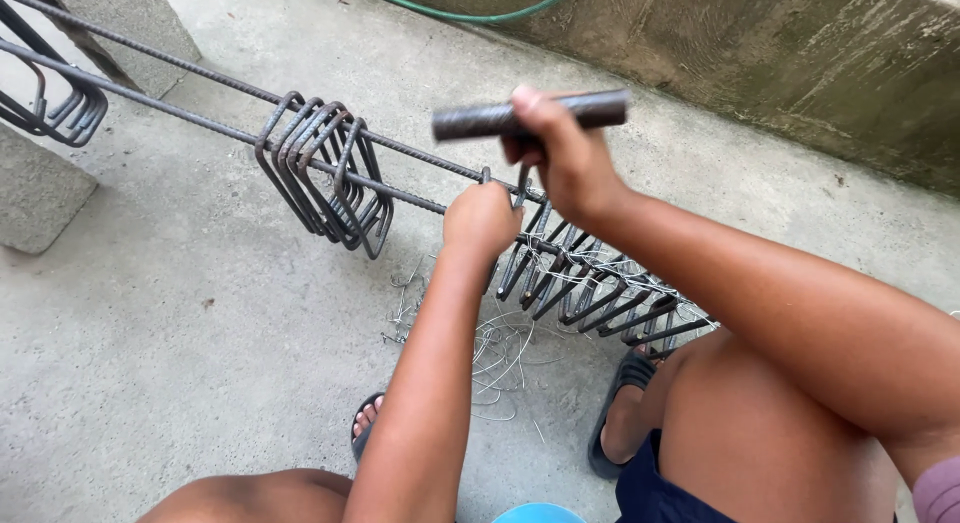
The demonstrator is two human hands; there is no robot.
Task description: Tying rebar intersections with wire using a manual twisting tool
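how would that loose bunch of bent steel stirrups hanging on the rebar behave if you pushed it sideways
The stirrups look like thick ribbed steel, so probably stiff and heavy for their size. They hang loose over the long bars, apparently untied, so a push would likely slide and swing them, unlike the ones wired by the left hand.

bright even daylight; soft shadows; sharp

Dark T-handled hook tool (530, 118) upright over horiz rebar (400, 158), hand-held.
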